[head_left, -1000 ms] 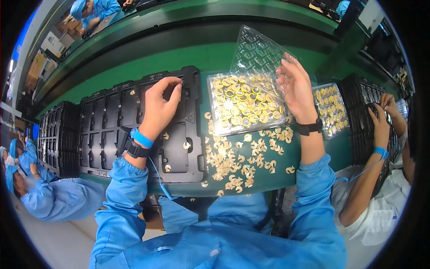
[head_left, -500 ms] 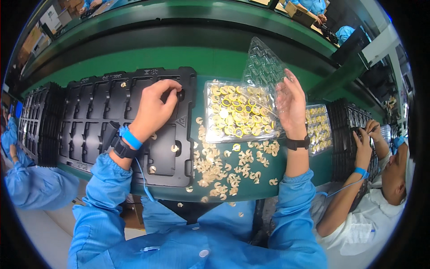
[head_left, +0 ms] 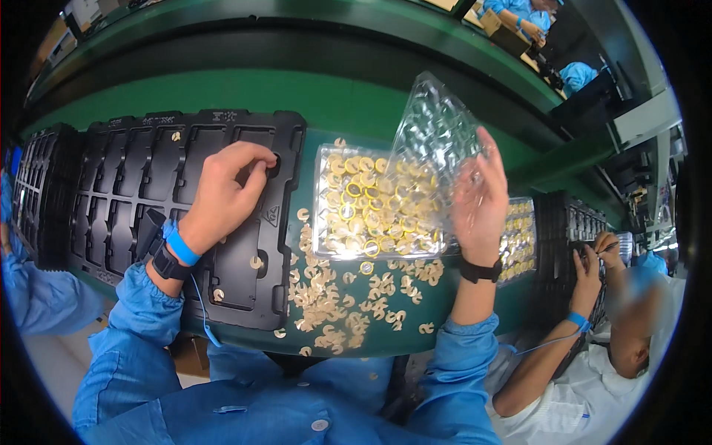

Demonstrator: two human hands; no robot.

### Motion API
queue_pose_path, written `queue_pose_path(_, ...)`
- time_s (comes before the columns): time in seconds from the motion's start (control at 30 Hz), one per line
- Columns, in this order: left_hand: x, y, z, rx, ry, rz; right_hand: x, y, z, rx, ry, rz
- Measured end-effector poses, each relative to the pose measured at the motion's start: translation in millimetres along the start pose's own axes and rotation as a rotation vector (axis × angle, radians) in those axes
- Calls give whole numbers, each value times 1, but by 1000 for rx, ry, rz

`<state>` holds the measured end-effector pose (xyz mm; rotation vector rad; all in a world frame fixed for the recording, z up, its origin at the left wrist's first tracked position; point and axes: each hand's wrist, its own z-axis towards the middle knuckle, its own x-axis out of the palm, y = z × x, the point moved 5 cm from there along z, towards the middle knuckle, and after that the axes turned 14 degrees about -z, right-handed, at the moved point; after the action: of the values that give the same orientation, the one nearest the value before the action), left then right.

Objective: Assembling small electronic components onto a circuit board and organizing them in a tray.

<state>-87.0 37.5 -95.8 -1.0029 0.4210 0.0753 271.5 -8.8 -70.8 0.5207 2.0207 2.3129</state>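
Observation:
My left hand (head_left: 226, 189) is over the right part of a black compartmented tray (head_left: 278, 297). Its thumb and forefinger are pinched together by an oval slot near that tray's right edge; anything between them is too hidden to make out. In my right hand (head_left: 480, 204) is a thin clear plastic tray (head_left: 430, 122) with moulded pockets, held tilted at its right side. Its lower part overhangs another clear tray (head_left: 320, 241) filled with round yellow-rimmed pieces (head_left: 354, 189). Small pale C-shaped tabs (head_left: 322, 297) lie loose on the green table in front. A few sit on the black tray.
Stacked black trays (head_left: 52, 193) stand at the far left, and more (head_left: 564, 222) at the right. Another filled clear tray (head_left: 519, 241) lies beyond my right wrist. A co-worker's hands (head_left: 589, 259) work at the right stack. A blue cord (head_left: 199, 297) hangs from my left wrist.
The whole view has shifted, moving the table's contents leftward. The clear tray in my right hand has come further over the filled tray. My left hand keeps its pinch by the black tray's slot.

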Motion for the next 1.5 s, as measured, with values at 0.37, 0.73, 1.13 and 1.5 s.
queue_pose_path(0.37, -9, 10, -3, -39, -76, -80, 0, -7, 8, 32, -144, 81)
queue_pose_path(0.73, -10, 17, -6, 26, -82, -137, 12, 38, -23, -177, -82, 210)
queue_pose_path(1.13, -13, 29, 6, -16, -45, -163, -38, 103, -373, -220, -379, -623)
queue_pose_path(1.5, -10, 49, 7, -42, 27, -164, -105, 45, -452, 166, -668, -1577)
